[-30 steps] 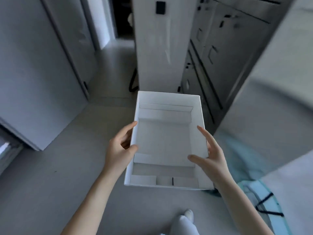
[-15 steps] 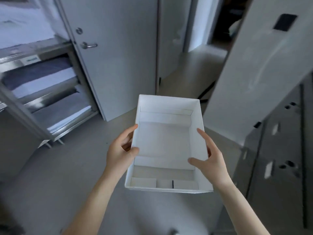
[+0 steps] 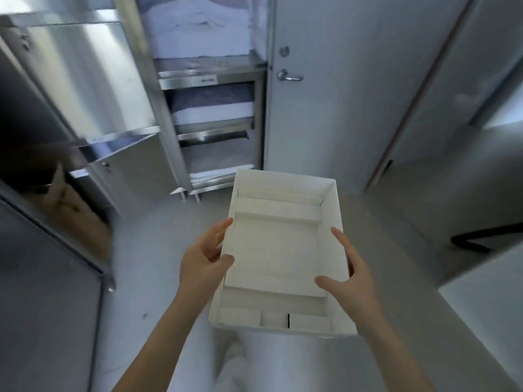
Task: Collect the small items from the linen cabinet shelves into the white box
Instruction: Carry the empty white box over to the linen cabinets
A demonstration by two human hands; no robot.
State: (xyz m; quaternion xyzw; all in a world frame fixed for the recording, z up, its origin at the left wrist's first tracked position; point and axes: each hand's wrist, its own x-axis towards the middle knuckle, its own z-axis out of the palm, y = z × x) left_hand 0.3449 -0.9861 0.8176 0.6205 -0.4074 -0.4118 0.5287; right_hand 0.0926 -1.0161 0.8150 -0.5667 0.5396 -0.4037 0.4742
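The white box (image 3: 277,250), an open rectangular cardboard tray with folded flaps and a matte bare bottom, is held above the grey floor (image 3: 158,278) before the shiny steel linen cabinet (image 3: 209,80). The left hand (image 3: 202,261) and right hand (image 3: 351,284) each have a grip on a side wall, thumbs inside.

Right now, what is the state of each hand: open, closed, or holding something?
Left hand: holds the box by its left wall, thumb over the rim.
Right hand: holds the box by its right wall.
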